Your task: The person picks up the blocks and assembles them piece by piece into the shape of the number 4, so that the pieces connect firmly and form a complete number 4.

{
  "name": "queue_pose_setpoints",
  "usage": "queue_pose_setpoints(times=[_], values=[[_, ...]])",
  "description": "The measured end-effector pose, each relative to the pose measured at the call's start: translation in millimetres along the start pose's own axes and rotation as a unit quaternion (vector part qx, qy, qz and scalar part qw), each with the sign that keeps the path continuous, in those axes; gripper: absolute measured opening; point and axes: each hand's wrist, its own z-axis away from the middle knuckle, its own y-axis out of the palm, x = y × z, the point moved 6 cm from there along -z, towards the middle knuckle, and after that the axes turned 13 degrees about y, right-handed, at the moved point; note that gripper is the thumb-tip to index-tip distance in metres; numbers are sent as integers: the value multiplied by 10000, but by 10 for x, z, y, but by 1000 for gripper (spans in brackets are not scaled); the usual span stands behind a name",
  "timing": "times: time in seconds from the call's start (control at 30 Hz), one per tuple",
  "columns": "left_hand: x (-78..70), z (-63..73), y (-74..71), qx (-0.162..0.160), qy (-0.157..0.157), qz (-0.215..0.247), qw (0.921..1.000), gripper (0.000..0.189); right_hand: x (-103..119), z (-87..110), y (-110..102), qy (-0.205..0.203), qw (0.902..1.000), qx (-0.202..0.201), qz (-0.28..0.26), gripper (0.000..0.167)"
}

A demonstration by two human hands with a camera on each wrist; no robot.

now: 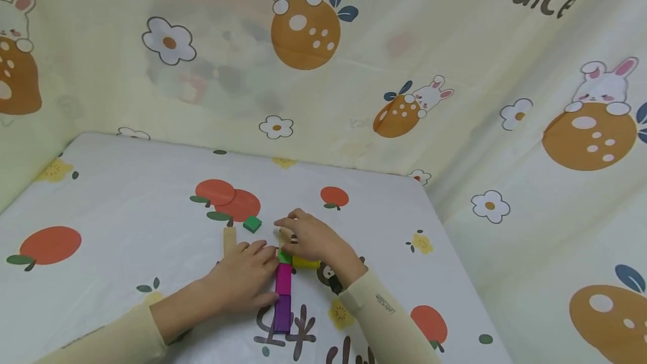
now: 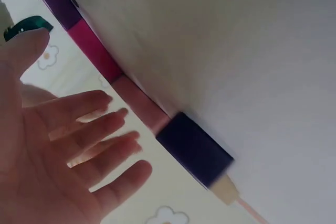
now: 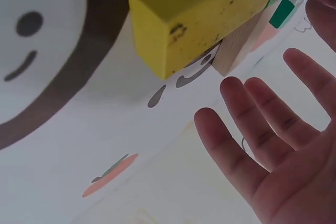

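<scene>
A row of blocks lies on the tabletop in the head view: a purple block (image 1: pixel 283 314), a magenta block (image 1: pixel 283 278) and a green block (image 1: pixel 285 256). From the green one, a yellow block (image 1: pixel 305 263) extends rightward. My left hand (image 1: pixel 242 281) is beside the row's left side, its fingers extended in the left wrist view. Over the far end reaches my right hand (image 1: pixel 313 239), thumb near the green block and a wooden block (image 3: pixel 241 40) close by. Its fingers look straight and spread in the right wrist view. Fingertip contact is hard to tell.
Past the left hand stands another wooden block (image 1: pixel 229 240). A loose green block (image 1: pixel 252 224) lies farther back. The left wrist view also has a dark blue block (image 2: pixel 194 150) along the row. Patterned curtains (image 1: pixel 222 94) rise behind the white printed tablecloth (image 1: pixel 126 195).
</scene>
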Motion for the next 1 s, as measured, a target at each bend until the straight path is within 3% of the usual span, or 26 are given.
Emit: queue_pose_setpoints(times=[0.27, 0.6, 1.0], values=[[185, 198, -101, -548, -249, -77, 9982, 49, 25, 130, -6, -214, 9995, -182, 177, 51], [232, 323, -112, -928, -162, -272, 9952, 36, 95, 329, -15, -348, 9992, -177, 19, 53], [264, 372, -120, -845, -257, -184, 9959, 40, 114, 446, 83, -412, 9990, -67, 133, 57]])
